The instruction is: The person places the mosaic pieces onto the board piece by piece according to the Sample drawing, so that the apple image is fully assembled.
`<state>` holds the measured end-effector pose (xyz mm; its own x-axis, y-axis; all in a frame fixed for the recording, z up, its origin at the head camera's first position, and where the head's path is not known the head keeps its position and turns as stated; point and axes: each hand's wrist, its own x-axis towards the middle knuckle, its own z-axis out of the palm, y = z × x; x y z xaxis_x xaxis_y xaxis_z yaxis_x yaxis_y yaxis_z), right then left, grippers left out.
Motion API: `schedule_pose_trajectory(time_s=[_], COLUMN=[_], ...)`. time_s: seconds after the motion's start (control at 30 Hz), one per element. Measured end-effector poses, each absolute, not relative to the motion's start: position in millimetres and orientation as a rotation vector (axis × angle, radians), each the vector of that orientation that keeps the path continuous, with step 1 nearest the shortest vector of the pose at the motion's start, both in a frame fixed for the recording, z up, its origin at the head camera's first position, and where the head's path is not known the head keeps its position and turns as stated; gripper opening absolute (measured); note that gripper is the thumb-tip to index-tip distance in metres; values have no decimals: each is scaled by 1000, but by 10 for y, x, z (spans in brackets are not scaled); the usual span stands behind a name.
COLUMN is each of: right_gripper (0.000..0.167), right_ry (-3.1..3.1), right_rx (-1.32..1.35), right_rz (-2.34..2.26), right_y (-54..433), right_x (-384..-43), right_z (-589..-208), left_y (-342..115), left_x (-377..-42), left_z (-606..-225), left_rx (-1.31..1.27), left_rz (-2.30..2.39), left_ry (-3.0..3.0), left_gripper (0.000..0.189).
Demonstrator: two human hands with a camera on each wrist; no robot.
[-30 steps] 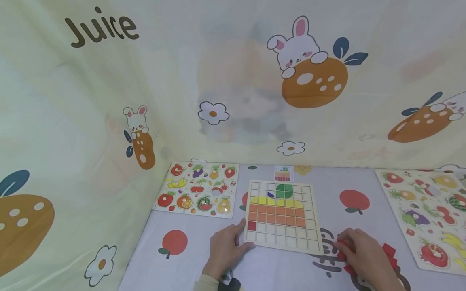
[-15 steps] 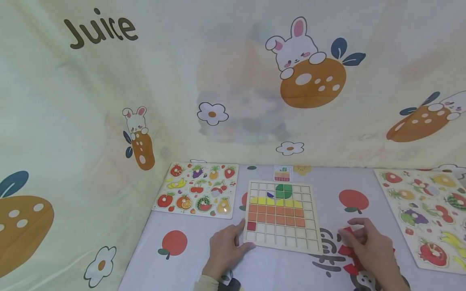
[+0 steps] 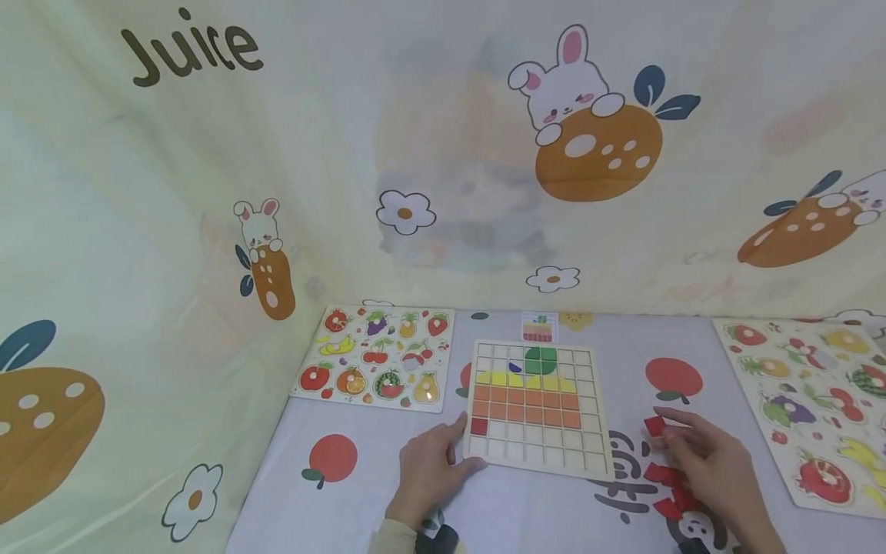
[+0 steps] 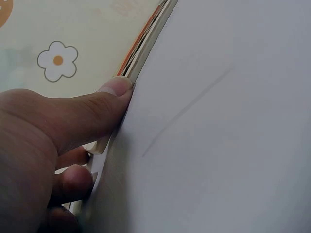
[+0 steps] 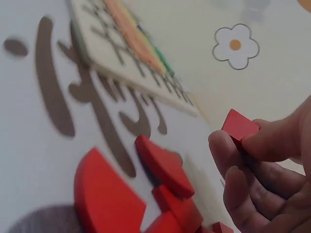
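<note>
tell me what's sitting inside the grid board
Green pieces, a small blue piece, a yellow row, two orange rows and one red square sit in the grid board. Whatever lies beneath those pieces is covered.

"What carries the spread?"
"A counter [image 3: 294, 523] under a pale printed cloth [image 3: 540, 512], its far edge meeting a patterned curtain [image 3: 477, 169]."
"At the far left corner?"
"A fruit puzzle board [image 3: 370, 369] lies flat. Along the far edge, a small picture card [image 3: 539, 328] sits just behind a gridded wooden board [image 3: 526, 435]."
"Toward the right?"
"Loose red pieces [image 5: 108, 195] cluster on the cloth, some touching; a second fruit board [image 3: 803, 445] lies near them, farther right."
</note>
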<state>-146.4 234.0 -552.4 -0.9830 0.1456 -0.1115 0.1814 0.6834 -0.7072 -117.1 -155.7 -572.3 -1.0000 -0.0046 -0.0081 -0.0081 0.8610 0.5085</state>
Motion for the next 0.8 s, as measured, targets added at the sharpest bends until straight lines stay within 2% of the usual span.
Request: schedule_pose_trajectory(time_s=[0.2, 0.4, 0.53, 0.73, 0.8], right_gripper=[46, 42, 48, 70, 70], right_ry=[2774, 3000, 3024, 2839, 2810], right_rx=[340, 261, 208, 98, 33], right_rz=[-1305, -1058, -926, -783, -748], right_y=[2340, 2333, 2352, 2444, 2465], right_x=[-1476, -1474, -1449, -1436, -1435], right_z=[-5521, -5571, -5582, -5520, -5506], left_y=[-1569, -1571, -1567, -1563, -1564], left_x=[-1175, -1176, -1175, -1167, -1161], left_z=[-5722, -5721, -5725, -5730, -5729], left_rx=[14, 19, 15, 4, 0], left_rz=[833, 829, 823, 830, 838], left_ry=[3025, 3036, 3029, 3031, 3030], left_gripper=[77, 77, 78, 78, 77])
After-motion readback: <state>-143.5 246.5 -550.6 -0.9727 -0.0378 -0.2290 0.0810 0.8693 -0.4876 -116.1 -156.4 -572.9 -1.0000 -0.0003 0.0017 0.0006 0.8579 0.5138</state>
